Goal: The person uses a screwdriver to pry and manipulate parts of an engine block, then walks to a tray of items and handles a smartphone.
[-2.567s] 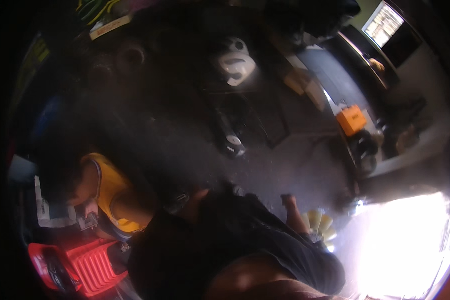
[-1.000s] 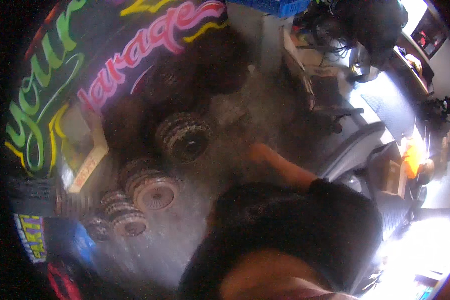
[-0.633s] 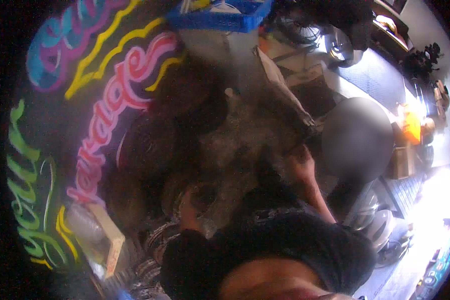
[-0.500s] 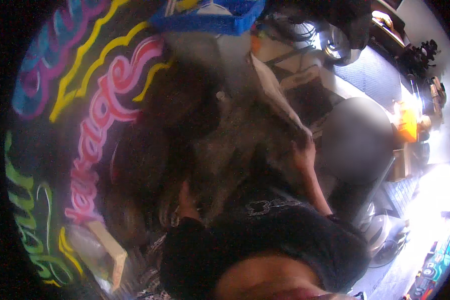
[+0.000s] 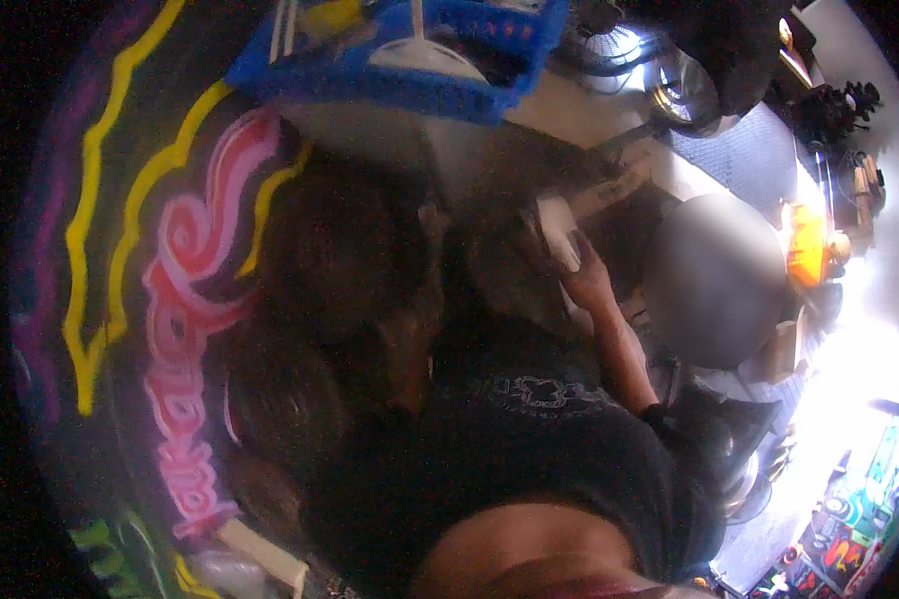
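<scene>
In front of my body, my right hand [image 5: 589,275] is closed on a pale, folded edge [image 5: 558,232] of a limp brown sheet that looks like cloth or sacking. Dark brown folds [image 5: 509,265] of it seem to hang to the left of that hand, though the dim light blurs their outline. My left hand [image 5: 410,344] is lower and further left, in deep shadow. Its fingers do not show clearly, so whether it grips the sheet is not visible.
A blue plastic crate [image 5: 440,95] holding white and yellow things stands at the far side. Painted lettering covers the dark wall [image 5: 185,270] on the left, above a wooden strip [image 5: 260,554]. Fans [image 5: 684,90], an orange box [image 5: 807,245] and a blurred grey oval [image 5: 714,280] are on the right.
The long pale edge of the sheet, stretched out before, is now gathered short at my right hand. That hand has moved slightly left and up. The view has shifted, bringing the crate lower.
</scene>
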Demonstrator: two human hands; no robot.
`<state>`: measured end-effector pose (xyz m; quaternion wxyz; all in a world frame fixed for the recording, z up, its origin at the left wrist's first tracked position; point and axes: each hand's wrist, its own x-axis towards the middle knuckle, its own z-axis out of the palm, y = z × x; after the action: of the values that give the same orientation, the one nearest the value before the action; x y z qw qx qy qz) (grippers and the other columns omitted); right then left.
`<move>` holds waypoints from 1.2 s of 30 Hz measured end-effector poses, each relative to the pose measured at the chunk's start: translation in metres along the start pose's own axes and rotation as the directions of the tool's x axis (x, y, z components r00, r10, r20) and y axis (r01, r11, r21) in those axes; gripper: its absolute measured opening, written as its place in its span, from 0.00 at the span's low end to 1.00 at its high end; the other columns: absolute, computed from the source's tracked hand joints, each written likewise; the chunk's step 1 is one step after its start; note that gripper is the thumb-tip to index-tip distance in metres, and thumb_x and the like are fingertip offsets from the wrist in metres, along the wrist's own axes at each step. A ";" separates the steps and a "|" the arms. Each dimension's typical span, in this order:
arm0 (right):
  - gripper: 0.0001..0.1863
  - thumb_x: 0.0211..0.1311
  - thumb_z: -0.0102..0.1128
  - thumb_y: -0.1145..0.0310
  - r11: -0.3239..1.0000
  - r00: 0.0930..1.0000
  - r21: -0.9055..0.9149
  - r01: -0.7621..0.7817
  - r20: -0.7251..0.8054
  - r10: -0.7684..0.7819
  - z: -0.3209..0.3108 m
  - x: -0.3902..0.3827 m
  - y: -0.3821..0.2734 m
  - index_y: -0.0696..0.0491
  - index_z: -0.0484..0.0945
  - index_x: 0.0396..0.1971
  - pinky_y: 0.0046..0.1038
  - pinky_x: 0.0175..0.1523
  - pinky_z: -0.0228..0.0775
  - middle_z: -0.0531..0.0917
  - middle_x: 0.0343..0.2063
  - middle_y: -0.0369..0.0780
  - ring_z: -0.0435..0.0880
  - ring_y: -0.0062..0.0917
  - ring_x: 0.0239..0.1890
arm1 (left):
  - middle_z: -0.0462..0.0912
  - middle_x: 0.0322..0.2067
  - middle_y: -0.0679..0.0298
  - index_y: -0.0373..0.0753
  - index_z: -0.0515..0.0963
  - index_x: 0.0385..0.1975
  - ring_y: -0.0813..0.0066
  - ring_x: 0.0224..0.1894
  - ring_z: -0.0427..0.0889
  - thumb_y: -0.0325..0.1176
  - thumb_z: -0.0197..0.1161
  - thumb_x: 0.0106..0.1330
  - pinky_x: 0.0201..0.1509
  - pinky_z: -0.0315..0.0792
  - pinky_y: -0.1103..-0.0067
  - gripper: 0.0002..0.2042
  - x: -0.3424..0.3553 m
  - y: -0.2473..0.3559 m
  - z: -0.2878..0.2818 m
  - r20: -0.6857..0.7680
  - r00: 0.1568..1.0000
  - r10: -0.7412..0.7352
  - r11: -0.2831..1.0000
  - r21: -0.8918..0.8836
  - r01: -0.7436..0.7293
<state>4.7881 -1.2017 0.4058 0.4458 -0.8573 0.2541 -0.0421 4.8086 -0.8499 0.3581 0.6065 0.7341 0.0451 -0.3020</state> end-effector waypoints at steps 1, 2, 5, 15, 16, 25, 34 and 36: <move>0.40 0.53 0.67 0.57 0.994 0.999 -0.093 -0.052 -0.004 0.051 0.011 0.012 0.006 0.56 0.63 0.64 0.34 0.64 0.61 0.71 0.60 0.51 0.69 0.41 0.63 | 0.80 0.45 0.55 0.34 0.75 0.51 0.62 0.45 0.79 0.39 0.63 0.59 0.51 0.73 0.67 0.22 0.023 0.019 -0.010 -0.005 1.000 0.016 1.000 -0.004 -0.016; 0.40 0.54 0.67 0.58 0.978 0.995 -0.185 -0.101 -0.016 0.100 0.024 0.032 0.004 0.55 0.62 0.65 0.33 0.64 0.61 0.71 0.60 0.51 0.68 0.39 0.64 | 0.80 0.45 0.55 0.34 0.75 0.51 0.62 0.45 0.79 0.39 0.63 0.59 0.51 0.73 0.67 0.22 0.052 0.040 -0.022 -0.015 0.999 0.046 0.999 -0.010 -0.047; 0.33 0.56 0.64 0.59 0.996 0.996 0.052 -0.076 0.053 0.073 0.039 0.043 -0.021 0.55 0.67 0.62 0.32 0.63 0.63 0.74 0.58 0.49 0.72 0.36 0.61 | 0.80 0.45 0.55 0.34 0.75 0.51 0.62 0.45 0.79 0.38 0.64 0.59 0.52 0.73 0.68 0.22 0.129 0.098 -0.046 -0.023 0.990 0.141 0.989 -0.030 -0.142; 0.19 0.54 0.62 0.74 0.987 0.900 -0.004 0.163 -0.409 -0.150 -0.053 0.164 -0.246 0.61 0.77 0.48 0.30 0.52 0.72 0.84 0.41 0.47 0.82 0.33 0.46 | 0.80 0.46 0.56 0.34 0.74 0.52 0.62 0.46 0.79 0.37 0.65 0.58 0.53 0.73 0.68 0.22 0.230 0.192 -0.111 0.001 0.987 0.159 0.984 -0.087 -0.158; 0.19 0.54 0.62 0.74 0.985 0.897 -0.016 0.173 -0.410 -0.164 -0.052 0.178 -0.256 0.61 0.77 0.48 0.30 0.52 0.72 0.84 0.41 0.47 0.82 0.33 0.46 | 0.80 0.46 0.56 0.34 0.74 0.52 0.63 0.46 0.79 0.37 0.65 0.58 0.53 0.72 0.68 0.22 0.241 0.198 -0.113 -0.003 0.984 0.177 0.980 -0.094 -0.177; 0.28 0.54 0.66 0.67 0.906 0.957 -0.319 0.278 0.011 -0.290 -0.013 0.250 -0.280 0.56 0.73 0.56 0.35 0.58 0.68 0.79 0.50 0.48 0.78 0.37 0.53 | 0.79 0.46 0.56 0.34 0.74 0.52 0.63 0.47 0.78 0.35 0.67 0.58 0.54 0.72 0.68 0.22 0.277 0.209 -0.126 -0.035 0.986 0.163 0.973 -0.157 -0.167; 0.22 0.54 0.60 0.59 0.487 0.755 -0.588 0.645 0.591 -0.286 0.044 0.393 -0.206 0.53 0.78 0.48 0.43 0.48 0.76 0.78 0.48 0.53 0.82 0.47 0.44 | 0.79 0.47 0.57 0.35 0.74 0.52 0.64 0.48 0.78 0.34 0.68 0.57 0.55 0.72 0.68 0.23 0.290 0.215 -0.111 -0.026 0.989 0.148 0.969 -0.198 -0.150; 0.19 0.61 0.52 0.64 0.430 0.785 -0.657 0.620 0.530 -0.322 0.061 0.372 -0.251 0.50 0.75 0.52 0.43 0.48 0.75 0.79 0.45 0.53 0.81 0.47 0.44 | 0.79 0.47 0.57 0.35 0.74 0.52 0.64 0.48 0.78 0.34 0.68 0.57 0.55 0.72 0.69 0.23 0.283 0.210 -0.120 -0.087 0.986 0.141 0.967 -0.202 -0.156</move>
<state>5.2293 -1.2137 0.5088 0.0120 -0.9916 -0.0870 0.0947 5.1766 -0.8792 0.4076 0.6989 0.6782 0.0431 -0.2228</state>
